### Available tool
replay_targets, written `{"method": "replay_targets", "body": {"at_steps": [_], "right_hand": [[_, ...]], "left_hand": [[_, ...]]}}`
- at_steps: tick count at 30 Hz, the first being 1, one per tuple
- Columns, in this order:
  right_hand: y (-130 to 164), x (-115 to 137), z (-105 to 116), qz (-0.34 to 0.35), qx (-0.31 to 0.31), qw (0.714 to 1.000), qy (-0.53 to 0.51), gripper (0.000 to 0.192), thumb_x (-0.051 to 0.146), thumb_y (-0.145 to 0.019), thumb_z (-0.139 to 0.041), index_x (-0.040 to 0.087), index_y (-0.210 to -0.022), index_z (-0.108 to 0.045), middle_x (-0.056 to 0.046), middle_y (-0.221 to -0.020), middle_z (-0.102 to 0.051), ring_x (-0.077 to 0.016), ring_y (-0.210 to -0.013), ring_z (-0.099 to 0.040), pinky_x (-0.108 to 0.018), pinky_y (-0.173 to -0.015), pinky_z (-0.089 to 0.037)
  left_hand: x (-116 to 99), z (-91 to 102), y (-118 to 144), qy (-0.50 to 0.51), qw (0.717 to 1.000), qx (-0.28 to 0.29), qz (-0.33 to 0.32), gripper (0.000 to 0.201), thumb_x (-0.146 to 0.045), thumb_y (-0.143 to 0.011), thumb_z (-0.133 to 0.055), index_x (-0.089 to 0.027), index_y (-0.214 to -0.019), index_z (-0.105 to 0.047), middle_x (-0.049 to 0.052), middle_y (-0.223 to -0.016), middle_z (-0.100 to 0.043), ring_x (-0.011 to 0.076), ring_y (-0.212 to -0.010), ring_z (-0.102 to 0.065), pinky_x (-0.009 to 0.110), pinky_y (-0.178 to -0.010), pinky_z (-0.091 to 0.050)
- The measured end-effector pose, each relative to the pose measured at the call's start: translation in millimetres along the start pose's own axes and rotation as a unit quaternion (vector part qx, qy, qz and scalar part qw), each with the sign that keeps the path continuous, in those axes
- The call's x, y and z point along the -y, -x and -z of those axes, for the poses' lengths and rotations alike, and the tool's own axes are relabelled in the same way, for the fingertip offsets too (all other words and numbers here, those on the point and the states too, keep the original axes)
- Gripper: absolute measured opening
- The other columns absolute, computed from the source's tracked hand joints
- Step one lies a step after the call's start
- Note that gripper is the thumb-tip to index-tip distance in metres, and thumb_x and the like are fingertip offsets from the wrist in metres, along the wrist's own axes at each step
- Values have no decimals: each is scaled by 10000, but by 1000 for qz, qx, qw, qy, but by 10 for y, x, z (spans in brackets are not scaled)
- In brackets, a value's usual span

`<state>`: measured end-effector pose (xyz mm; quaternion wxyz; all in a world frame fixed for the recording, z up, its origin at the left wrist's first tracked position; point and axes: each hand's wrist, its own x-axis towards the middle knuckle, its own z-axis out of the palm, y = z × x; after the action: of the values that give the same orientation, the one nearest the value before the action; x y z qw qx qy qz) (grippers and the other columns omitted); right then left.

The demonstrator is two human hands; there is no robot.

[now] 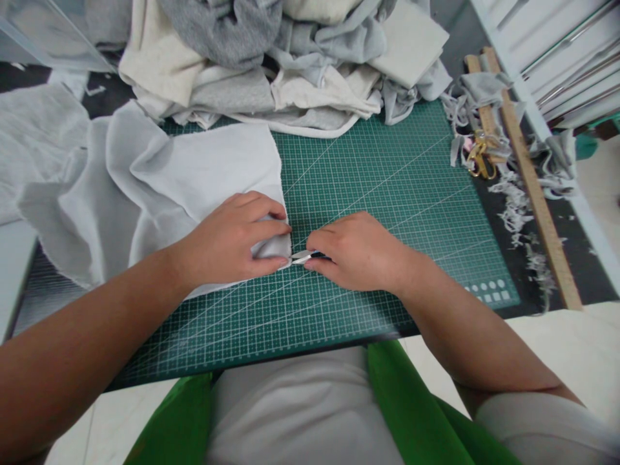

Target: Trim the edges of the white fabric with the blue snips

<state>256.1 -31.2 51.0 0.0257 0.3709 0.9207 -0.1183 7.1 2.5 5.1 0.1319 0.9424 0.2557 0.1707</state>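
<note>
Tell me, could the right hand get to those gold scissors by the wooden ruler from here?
Probably yes: the right hand holds a small white tool, but open green mat lies between it and the gold scissors, with only fabric scraps nearby.

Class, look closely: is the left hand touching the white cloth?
Touching. The head view shows the left hand pinching a folded edge of the white cloth, fingers wrapped over it, on the green mat.

Your forearms are bare. You wear a short-sleeved white cotton shirt (290,413) under a bright green fabric apron with two straps (402,400).
</note>
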Motion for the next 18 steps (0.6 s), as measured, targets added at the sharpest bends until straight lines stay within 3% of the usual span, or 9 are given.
{"method": "replay_targets", "body": {"at_steps": [18], "right_hand": [[-24,15,-27,-3,11,1000,7,249,372,-1008,-564,192,-912,-706,-30,-822,-773,-208,-725,-671,-341,-607,-238]], "left_hand": [[-16,14,-3,-6,1000,14,13,359,-452,-891,-697,-179,-1123,-724,104,-1211,-662,289,-1101,-639,452,-980,-493]]}}
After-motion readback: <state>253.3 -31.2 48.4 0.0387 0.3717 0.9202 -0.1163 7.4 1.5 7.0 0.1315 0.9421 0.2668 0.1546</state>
